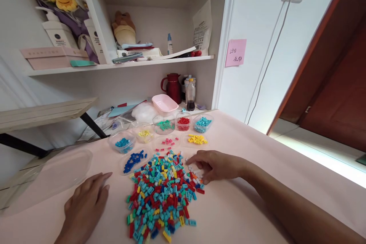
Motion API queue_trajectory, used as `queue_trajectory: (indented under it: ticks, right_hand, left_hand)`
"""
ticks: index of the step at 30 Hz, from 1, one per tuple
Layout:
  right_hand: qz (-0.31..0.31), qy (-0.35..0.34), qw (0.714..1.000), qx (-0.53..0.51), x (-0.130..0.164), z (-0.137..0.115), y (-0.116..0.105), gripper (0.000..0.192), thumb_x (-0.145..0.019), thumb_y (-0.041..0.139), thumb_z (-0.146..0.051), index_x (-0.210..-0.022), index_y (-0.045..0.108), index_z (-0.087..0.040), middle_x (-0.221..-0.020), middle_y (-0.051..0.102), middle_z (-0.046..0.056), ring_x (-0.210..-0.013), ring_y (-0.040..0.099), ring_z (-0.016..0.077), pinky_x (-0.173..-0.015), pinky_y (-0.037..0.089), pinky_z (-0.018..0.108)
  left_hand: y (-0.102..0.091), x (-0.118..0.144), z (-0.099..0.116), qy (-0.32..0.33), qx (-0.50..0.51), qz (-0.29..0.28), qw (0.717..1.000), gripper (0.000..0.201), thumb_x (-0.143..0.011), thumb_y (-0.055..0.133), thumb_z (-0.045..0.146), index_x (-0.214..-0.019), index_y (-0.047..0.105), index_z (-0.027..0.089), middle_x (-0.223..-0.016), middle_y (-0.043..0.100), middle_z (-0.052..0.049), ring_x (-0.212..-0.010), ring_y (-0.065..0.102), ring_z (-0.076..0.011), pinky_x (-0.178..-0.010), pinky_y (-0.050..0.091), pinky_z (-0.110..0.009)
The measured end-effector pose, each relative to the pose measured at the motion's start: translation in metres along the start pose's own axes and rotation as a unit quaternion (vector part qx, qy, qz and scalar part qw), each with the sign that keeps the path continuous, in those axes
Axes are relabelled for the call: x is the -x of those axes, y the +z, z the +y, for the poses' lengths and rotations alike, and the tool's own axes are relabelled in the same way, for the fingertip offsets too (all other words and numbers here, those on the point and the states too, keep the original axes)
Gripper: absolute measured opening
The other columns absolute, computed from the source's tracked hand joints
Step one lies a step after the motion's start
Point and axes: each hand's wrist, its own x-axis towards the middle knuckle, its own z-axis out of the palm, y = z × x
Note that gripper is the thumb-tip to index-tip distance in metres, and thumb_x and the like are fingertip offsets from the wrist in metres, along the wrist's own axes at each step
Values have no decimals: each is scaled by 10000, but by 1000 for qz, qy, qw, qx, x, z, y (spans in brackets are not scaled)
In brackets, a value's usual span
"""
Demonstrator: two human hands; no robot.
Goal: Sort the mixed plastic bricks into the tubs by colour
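Rests the left hand [87,198] on the pink tabletop [243,137], with fingers loosely bent and close together, and with the thumb held a little apart from the index finger. Reaches the right hand [214,166] in to the far right edge of a mixed pile of toy building bricks [162,190], with index finger stretched out, the other fingers curled under, and a fairly wide gap between index tip and thumb tip. Cannot tell from this angle about contact between the right index tip and the bricks under it. Spreads that pile between the two sets of fingers, well to the right of the left ones and toward the wearer from the right ones. Shows white bricks [195,167] and orange bricks [195,176] in and near the gap of the right fingers.

Shows royal-blue bricks [134,162] in a shallow clear tray ahead and to the right of the left fingertips, with a transparent lid [68,166] on their other side. Beyond the right fingers, places yellow bricks [197,139] nearest, then turquoise bricks [203,122] and red bricks [183,122] in clear tubs [183,129]. Sets pink bricks [167,142] ahead and to the left of the right index tip, with green bricks [165,125] behind. Lines up pale-yellow bricks [144,133] and mid-blue bricks [122,143] beyond the left fingertips, to the right.
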Motion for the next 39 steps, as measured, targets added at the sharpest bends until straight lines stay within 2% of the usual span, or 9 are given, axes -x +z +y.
queue_trajectory:
  ticks: [4, 8, 19, 24, 39]
  right_hand:
    - [28, 22, 999, -18, -4, -1, 3, 447, -729, 683, -205, -1172, 658, -254, -795, 569, -11, -694, 513, 124, -623, 400, 231]
    - [57, 35, 998, -15, -7, -2, 6, 369, -748, 666, -223, -1115, 684, -239, -748, 590, -19, -660, 521, 120, -595, 385, 229]
    - [109, 4, 993, 33, -11, 2, 13, 253, -770, 663, -247, -1019, 709, -239, -772, 634, 1, -677, 549, 130, -593, 392, 229]
    - [162, -17, 986, 44, -17, 2, 19, 145, -766, 674, -225, -902, 722, -228, -892, 640, 25, -740, 567, 130, -644, 423, 231]
    - [154, -12, 988, 17, -16, 4, 17, 101, -762, 674, -224, -858, 687, -197, -872, 622, 23, -699, 551, 121, -618, 427, 230]
  left_hand:
    - [0, 0, 0, -6, -9, -6, 1000, 474, -929, 237, 374, -1258, 575, 327, -1388, 505, -6, -1312, 396, -247, -1058, 310, -483]
    - [0, 0, 0, -12, -15, -10, 1000, 487, -933, 217, 374, -1270, 566, 324, -1397, 497, -4, -1308, 401, -246, -1055, 316, -474]
    - [-3, 0, 6, -14, -8, -6, 1000, 487, -929, 220, 372, -1253, 579, 313, -1381, 513, -13, -1298, 418, -247, -1049, 326, -467]
    - [-2, 0, 4, -11, -2, 1, 1000, 462, -918, 260, 371, -1240, 587, 318, -1373, 521, -18, -1288, 432, -255, -1043, 334, -468]
    - [0, -2, 2, -1, -2, -3, 1000, 462, -915, 277, 381, -1257, 580, 311, -1382, 513, -23, -1290, 421, -269, -1040, 336, -485]
